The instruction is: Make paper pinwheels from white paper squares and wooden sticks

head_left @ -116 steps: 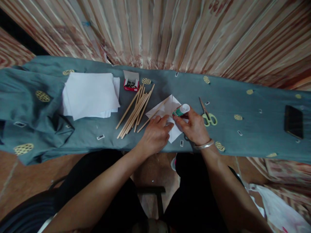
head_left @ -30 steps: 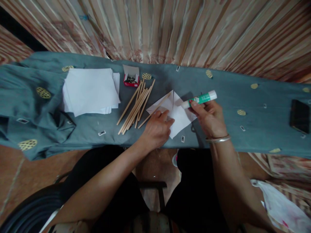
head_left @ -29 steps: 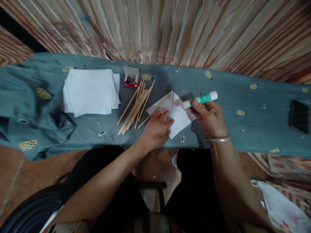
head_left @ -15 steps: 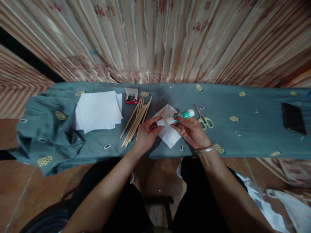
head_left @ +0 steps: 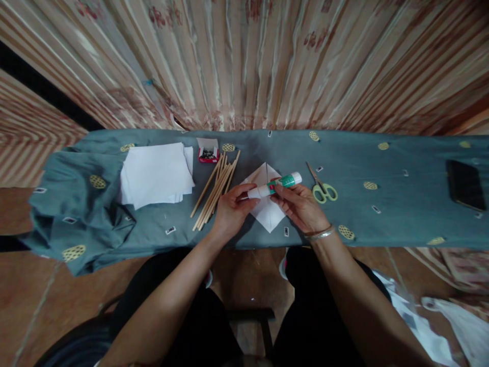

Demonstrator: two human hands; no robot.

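Head camera is showing both hands gripping the glue stick [head_left: 278, 184] above the folded white paper [head_left: 267, 214] near the tabletop's front edge, left hand [head_left: 233, 211] pinching its white cap end, right hand [head_left: 300, 206] clasping the green barrel.

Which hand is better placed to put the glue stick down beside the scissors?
Right, probably. The right hand grips the green barrel of the glue stick and lies nearer the scissors. The left hand pinches only its white end, on the side toward the wooden sticks.
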